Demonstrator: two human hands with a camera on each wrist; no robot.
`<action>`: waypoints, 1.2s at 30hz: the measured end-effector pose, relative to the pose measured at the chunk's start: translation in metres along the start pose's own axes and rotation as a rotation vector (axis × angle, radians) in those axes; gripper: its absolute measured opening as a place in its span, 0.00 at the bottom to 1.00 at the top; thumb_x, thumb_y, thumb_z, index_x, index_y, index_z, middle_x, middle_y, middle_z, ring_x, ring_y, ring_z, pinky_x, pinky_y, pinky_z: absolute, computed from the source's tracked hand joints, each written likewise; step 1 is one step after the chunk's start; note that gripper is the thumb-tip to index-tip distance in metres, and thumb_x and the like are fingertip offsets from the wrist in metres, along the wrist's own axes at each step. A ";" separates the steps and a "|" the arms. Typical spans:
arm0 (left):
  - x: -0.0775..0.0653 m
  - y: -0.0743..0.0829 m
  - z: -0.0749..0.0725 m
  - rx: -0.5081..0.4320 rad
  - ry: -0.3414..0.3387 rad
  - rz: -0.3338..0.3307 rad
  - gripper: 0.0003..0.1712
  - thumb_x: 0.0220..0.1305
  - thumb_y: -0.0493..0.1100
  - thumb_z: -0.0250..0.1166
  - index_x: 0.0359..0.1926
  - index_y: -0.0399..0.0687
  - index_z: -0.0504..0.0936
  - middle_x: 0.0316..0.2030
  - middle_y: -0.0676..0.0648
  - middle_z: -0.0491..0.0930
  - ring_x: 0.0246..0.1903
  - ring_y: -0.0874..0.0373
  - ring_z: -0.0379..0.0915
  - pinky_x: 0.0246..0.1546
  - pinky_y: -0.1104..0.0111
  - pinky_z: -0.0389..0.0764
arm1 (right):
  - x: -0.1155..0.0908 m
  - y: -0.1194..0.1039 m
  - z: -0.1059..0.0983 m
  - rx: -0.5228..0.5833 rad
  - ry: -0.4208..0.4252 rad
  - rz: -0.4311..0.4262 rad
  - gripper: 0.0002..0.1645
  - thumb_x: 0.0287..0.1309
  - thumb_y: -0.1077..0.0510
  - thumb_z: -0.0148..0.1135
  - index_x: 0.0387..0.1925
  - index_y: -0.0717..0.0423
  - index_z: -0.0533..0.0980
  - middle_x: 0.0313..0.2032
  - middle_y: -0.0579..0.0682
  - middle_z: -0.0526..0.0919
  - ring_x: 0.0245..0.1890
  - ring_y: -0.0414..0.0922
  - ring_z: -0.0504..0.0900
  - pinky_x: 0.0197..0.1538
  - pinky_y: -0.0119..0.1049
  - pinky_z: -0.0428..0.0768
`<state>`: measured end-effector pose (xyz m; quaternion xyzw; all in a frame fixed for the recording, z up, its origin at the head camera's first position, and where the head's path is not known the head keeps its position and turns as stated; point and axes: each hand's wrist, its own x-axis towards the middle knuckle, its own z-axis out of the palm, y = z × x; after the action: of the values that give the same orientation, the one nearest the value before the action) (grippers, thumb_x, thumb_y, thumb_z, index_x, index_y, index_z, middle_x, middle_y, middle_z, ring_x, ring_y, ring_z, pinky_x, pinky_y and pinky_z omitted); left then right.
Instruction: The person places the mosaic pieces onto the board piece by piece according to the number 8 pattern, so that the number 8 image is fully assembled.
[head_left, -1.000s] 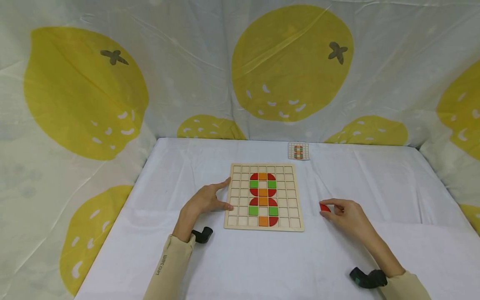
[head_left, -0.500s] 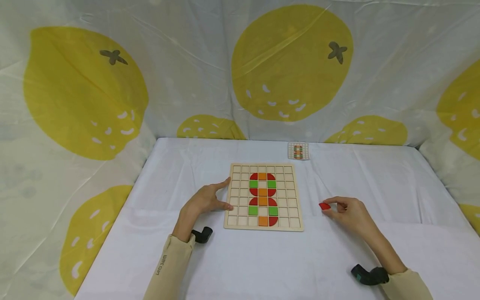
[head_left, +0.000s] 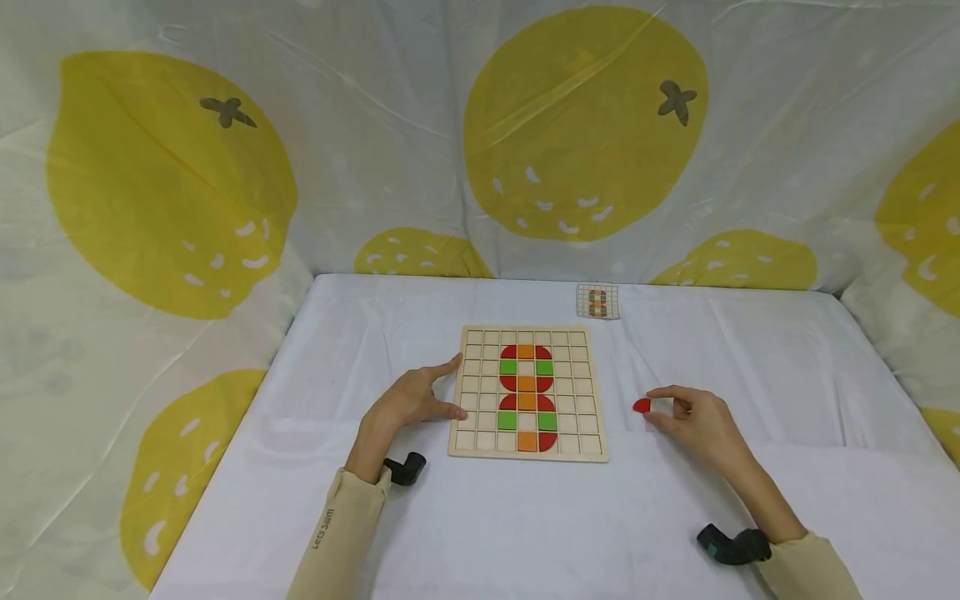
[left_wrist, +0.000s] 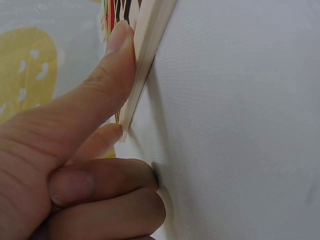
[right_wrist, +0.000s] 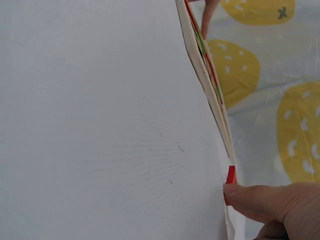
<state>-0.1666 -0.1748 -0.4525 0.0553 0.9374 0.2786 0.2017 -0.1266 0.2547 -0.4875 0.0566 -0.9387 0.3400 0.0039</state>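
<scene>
A square wooden grid board (head_left: 577,406) lies flat on the white table cloth. Red quarter-round tiles (head_left: 548,442), orange square tiles (head_left: 527,442) and green square tiles (head_left: 507,421) form a figure-eight-like pattern in its middle columns. My left hand (head_left: 408,398) touches the board's left edge with thumb and index finger spread apart; in the left wrist view the other fingers are curled beneath. Right of the board, my right hand (head_left: 693,412) pinches a red quarter-round tile (head_left: 641,406) between thumb and index finger. The right wrist view shows this tile edge-on at the thumb tip.
Behind the board, slightly right, lies a small card (head_left: 597,302) printed with a grid and a similar coloured pattern. A lemon-print cloth (head_left: 585,125) hangs behind the table and along its sides. Black devices (head_left: 735,546) sit on both wrists.
The red tile has turned between my right fingers and shifted slightly left and away from me. The right hand has risen a little in view. My left hand and the board have stayed put.
</scene>
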 end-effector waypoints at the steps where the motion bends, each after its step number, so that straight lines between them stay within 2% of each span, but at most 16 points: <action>1: 0.000 0.000 0.000 0.001 0.000 0.000 0.60 0.53 0.56 0.81 0.81 0.63 0.56 0.77 0.37 0.63 0.77 0.39 0.59 0.73 0.44 0.68 | 0.000 0.000 0.000 -0.010 0.012 0.005 0.18 0.57 0.60 0.76 0.49 0.58 0.86 0.16 0.43 0.61 0.19 0.37 0.58 0.22 0.29 0.56; 9: 0.000 0.001 0.000 -0.002 -0.005 -0.004 0.60 0.53 0.56 0.81 0.81 0.64 0.56 0.77 0.37 0.62 0.78 0.39 0.58 0.73 0.44 0.68 | 0.003 -0.001 0.002 -0.005 0.068 0.024 0.14 0.59 0.62 0.73 0.46 0.63 0.87 0.15 0.42 0.58 0.18 0.36 0.56 0.22 0.29 0.56; 17: 0.001 -0.001 0.002 0.007 -0.002 -0.002 0.60 0.53 0.57 0.81 0.81 0.64 0.56 0.77 0.38 0.62 0.78 0.39 0.58 0.73 0.44 0.68 | 0.010 -0.003 0.005 0.035 0.002 0.043 0.15 0.64 0.64 0.67 0.51 0.60 0.86 0.16 0.42 0.58 0.19 0.38 0.57 0.22 0.30 0.57; 22: 0.001 -0.001 0.001 0.006 0.000 0.003 0.60 0.53 0.57 0.81 0.81 0.64 0.56 0.77 0.37 0.63 0.78 0.39 0.58 0.73 0.44 0.68 | 0.013 -0.008 0.009 0.061 -0.025 0.067 0.17 0.65 0.55 0.69 0.53 0.58 0.86 0.16 0.42 0.59 0.19 0.38 0.57 0.22 0.30 0.55; 25: 0.001 -0.001 0.001 0.002 0.004 0.006 0.60 0.53 0.56 0.81 0.81 0.63 0.56 0.77 0.37 0.63 0.77 0.39 0.59 0.73 0.44 0.68 | 0.013 -0.015 0.013 0.017 0.009 0.086 0.21 0.60 0.51 0.74 0.51 0.58 0.87 0.15 0.43 0.61 0.18 0.39 0.58 0.22 0.30 0.54; 31: 0.001 -0.002 0.001 -0.006 0.003 0.007 0.61 0.53 0.56 0.81 0.81 0.63 0.56 0.77 0.37 0.63 0.77 0.40 0.59 0.73 0.44 0.68 | 0.012 -0.026 0.018 -0.067 0.121 0.081 0.20 0.55 0.52 0.78 0.45 0.63 0.87 0.15 0.46 0.66 0.17 0.43 0.64 0.21 0.30 0.56; 36: 0.000 -0.001 0.001 -0.012 -0.003 0.004 0.60 0.53 0.56 0.81 0.81 0.63 0.56 0.77 0.37 0.62 0.77 0.39 0.58 0.73 0.44 0.68 | 0.010 -0.028 0.018 -0.069 0.132 0.084 0.21 0.55 0.53 0.78 0.44 0.64 0.87 0.15 0.45 0.65 0.17 0.42 0.63 0.20 0.30 0.55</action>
<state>-0.1667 -0.1757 -0.4539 0.0564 0.9352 0.2846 0.2029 -0.1333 0.2208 -0.4836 -0.0058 -0.9491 0.3103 0.0536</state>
